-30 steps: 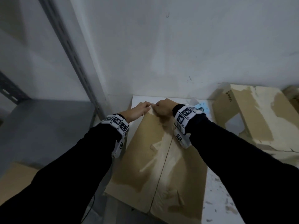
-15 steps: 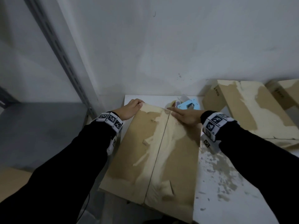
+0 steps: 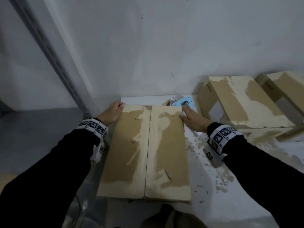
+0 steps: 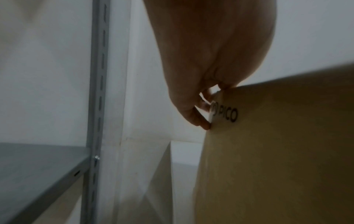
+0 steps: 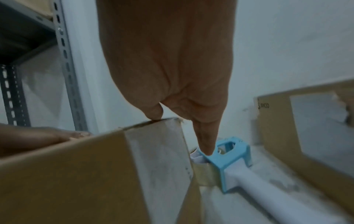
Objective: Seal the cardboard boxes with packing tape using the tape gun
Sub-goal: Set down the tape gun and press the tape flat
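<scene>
A brown cardboard box point(image 3: 144, 150) lies on the white table with both top flaps down and a bare seam along its middle. My left hand point(image 3: 117, 106) grips its far left corner, with the fingers point(image 4: 201, 115) curled over the edge beside the printed logo. My right hand point(image 3: 185, 112) is at the far right corner, fingers straight. Its thumb rests on the box's top edge point(image 5: 164, 119) and its index finger point(image 5: 205, 141) touches the blue tape gun point(image 5: 229, 156). The tape gun point(image 3: 182, 102) lies just behind the box, its white handle point(image 5: 264, 184) pointing toward me.
Two more worn cardboard boxes point(image 3: 238, 104) point(image 3: 283, 89) stand at the back right against the wall. A grey metal shelf upright point(image 3: 54, 60) and shelf board point(image 3: 41, 129) are on the left. Paper scraps litter the table point(image 3: 213, 162) to the right of the box.
Both hands have parted from the middle of the box's far edge. The left went to the far left corner, the right to the far right corner, reaching the tape gun.
</scene>
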